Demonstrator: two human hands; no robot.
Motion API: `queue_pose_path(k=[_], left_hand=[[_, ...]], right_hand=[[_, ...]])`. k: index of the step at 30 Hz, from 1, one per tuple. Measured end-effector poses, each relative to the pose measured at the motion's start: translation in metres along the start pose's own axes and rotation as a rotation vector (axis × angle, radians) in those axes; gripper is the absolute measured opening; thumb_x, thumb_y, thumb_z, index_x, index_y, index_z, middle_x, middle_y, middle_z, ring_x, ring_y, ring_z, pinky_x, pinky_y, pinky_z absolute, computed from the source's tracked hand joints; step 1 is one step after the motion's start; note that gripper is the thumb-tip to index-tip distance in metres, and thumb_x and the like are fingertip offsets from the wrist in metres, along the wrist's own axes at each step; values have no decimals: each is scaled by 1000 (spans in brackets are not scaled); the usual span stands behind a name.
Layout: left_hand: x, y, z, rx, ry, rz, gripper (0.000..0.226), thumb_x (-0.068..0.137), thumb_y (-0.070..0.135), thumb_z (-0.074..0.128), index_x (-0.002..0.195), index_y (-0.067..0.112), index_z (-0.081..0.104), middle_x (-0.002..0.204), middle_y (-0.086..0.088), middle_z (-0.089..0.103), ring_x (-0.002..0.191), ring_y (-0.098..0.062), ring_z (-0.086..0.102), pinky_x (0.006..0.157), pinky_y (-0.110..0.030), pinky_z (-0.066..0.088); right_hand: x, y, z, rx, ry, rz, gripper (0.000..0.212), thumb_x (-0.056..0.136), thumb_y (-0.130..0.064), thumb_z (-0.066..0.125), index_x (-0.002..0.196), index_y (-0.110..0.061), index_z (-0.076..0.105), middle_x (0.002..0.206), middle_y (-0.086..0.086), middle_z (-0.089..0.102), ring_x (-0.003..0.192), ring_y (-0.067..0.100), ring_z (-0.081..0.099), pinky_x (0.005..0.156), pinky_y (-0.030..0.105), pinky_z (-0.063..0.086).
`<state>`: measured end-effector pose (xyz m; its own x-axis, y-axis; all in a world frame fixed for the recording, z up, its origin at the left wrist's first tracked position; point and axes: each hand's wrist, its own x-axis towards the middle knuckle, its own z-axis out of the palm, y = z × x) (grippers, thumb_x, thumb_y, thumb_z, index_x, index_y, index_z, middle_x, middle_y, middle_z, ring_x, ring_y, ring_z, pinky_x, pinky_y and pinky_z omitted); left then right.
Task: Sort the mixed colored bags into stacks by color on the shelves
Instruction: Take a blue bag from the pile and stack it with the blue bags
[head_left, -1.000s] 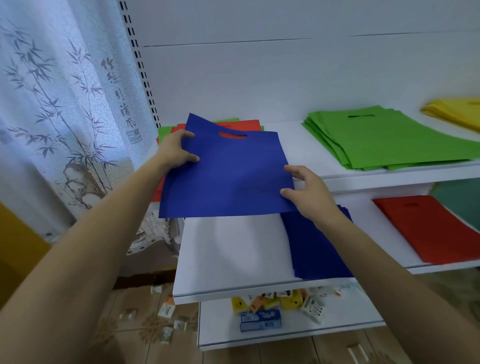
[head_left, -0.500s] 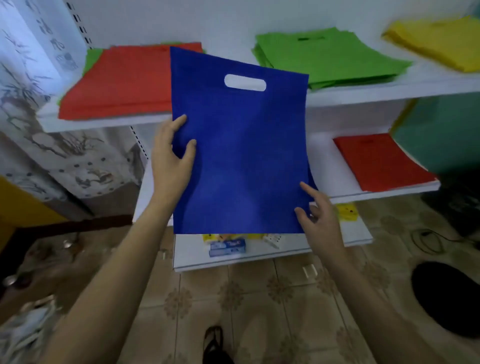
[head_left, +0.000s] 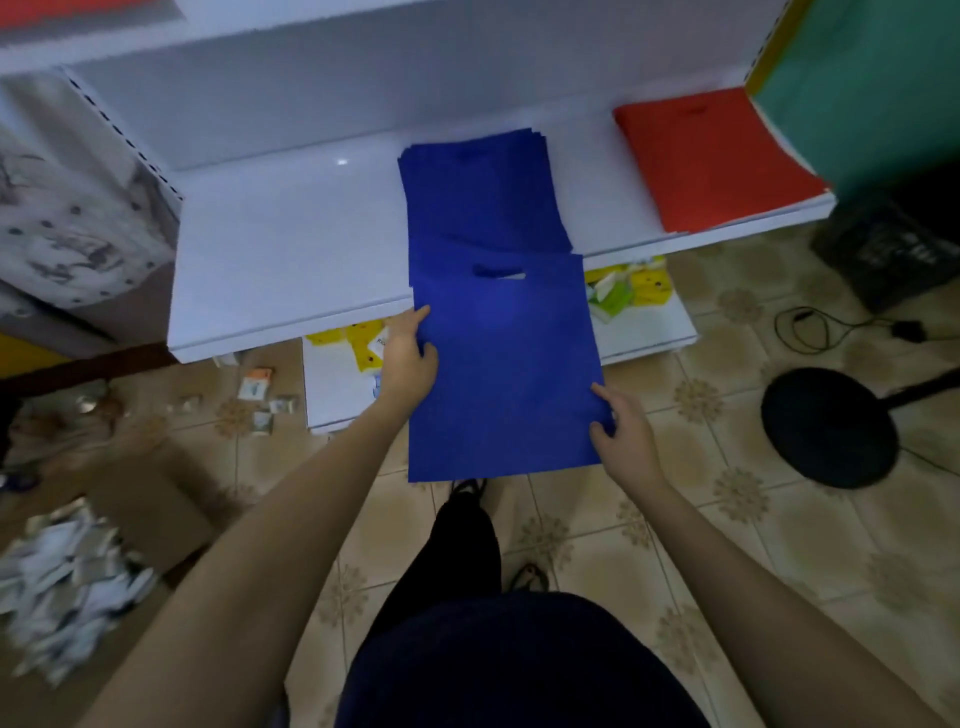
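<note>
We gripped the flat blue fabric bag by its side edges, left hand and right hand each pinching one; its handle end overlapped the blue bag stack on the white shelf, presumably for square alignment.

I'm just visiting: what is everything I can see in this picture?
held blue bag: one, blue, over the front edge of the middle shelf, between both hands
blue stack: one pile, blue, middle shelf
red stack: one pile, red, same shelf, right end
small packets: several, yellow and green, lower shelf
round base: one, black, floor, right
cardboard box: one, brown, floor, left
left hand: one, grips the bag's left edge
right hand: one, pinches the bag's right edge
</note>
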<state>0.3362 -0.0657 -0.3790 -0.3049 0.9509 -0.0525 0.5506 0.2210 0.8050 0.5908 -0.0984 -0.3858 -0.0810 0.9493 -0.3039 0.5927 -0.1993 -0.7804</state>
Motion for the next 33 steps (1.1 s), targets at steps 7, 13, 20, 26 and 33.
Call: queue_pose_path(k=[7,13,20,26,33], left_hand=[[91,-9,0,42,33,-90,43,91,-5,40,134,0,40,138,-18,41,125,-30,43,99,-25,35],[198,-13,1,69,40,-145,42,92,0,45,134,3,42,137,-16,41,119,-32,48,102,-37,41],[305,-21,10,165,-126,-186,50,91,2,44,140,5,36,143,-14,37,124,-30,46,100,-36,44],[313,-35,24,289,-218,-329,56,93,16,48,145,11,28,154,-14,11,141,-31,14,111,-37,25],[252,-24,13,279,-156,-317,51,92,9,45,142,9,32,147,-15,28,134,-34,30,107,-42,35]], right_hand=[[82,-29,-1,37,2,3,44,94,-3,45,137,-10,41,136,12,41,119,26,47,94,33,45],[184,-62,2,-27,78,-23,42,94,-2,43,135,-10,42,129,17,42,113,28,48,92,30,42],[284,-78,20,-102,101,16,46,94,-5,43,139,-10,37,133,16,44,109,29,51,80,22,39],[307,-62,28,-140,12,37,58,90,-13,54,143,-8,31,139,15,40,126,31,40,103,36,37],[247,-62,11,-108,-108,51,61,92,-14,52,145,-12,22,142,16,35,127,32,40,106,40,36]])
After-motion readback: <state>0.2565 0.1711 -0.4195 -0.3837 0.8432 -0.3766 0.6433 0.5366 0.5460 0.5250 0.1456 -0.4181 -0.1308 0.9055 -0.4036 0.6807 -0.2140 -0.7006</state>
